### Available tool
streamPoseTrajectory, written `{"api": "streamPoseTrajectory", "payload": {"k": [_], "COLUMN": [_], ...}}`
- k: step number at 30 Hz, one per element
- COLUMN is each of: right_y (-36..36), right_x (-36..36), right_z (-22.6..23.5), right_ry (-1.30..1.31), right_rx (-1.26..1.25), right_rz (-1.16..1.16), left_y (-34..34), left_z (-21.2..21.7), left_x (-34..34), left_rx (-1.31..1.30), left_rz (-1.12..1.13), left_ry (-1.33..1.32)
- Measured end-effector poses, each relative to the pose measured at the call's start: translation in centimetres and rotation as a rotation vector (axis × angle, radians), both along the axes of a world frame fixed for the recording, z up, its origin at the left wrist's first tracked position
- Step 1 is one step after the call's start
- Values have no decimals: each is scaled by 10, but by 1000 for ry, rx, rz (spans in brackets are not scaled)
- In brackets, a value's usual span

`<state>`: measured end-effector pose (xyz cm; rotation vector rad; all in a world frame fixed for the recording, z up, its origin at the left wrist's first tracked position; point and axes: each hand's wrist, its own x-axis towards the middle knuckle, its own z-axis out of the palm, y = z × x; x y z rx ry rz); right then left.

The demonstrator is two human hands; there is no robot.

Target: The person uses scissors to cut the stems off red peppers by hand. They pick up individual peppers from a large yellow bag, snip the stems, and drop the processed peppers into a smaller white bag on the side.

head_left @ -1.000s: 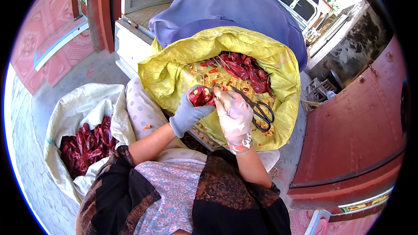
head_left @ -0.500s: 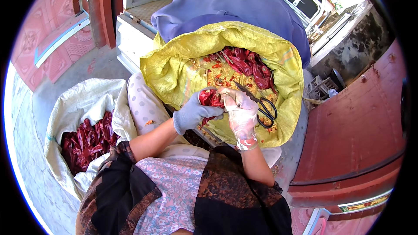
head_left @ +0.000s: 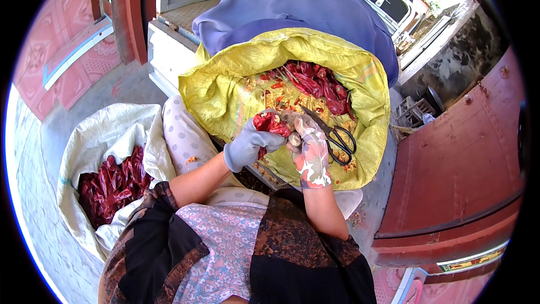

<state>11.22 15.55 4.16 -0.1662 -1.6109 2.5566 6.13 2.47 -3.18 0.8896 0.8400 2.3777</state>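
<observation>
Mid-frame, the left hand (head_left: 249, 145) partly hides red chillies (head_left: 271, 123) — their number unclear — and the upper edge crops the white truck (head_left: 394, 7).

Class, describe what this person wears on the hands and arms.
The left hand wears a plain grey glove. The right hand wears a patterned glove with white, camouflage-like patches at the wrist. The forearms are bare below short, dark sleeves with mottled brown.
</observation>
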Motion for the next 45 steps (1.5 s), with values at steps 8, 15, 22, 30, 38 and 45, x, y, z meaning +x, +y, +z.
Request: {"api": "streamPoseTrajectory", "payload": {"k": [8, 15, 22, 30, 38, 45], "right_y": [12, 7, 15, 32, 86, 147], "right_x": [5, 8, 9, 5, -12, -70], "right_z": [31, 18, 2, 0, -1, -5], "right_ry": [540, 468, -100, -99, 198, -141], "right_rx": [1291, 1116, 220, 323, 1104, 2012], "right_rz": [155, 94, 238, 132, -58, -372], "left_y": [-6, -7, -9, -12, -23, -16], "left_z": [8, 10, 5, 7, 21, 31], "left_x": [8, 8, 14, 2, 9, 16], "left_rx": [143, -8, -89, 31, -62, -74], "left_rz": [-721, -703, -680, -561, -284, -197], "left_ry": [-308, -332, -351, -251, -181, -211]}}
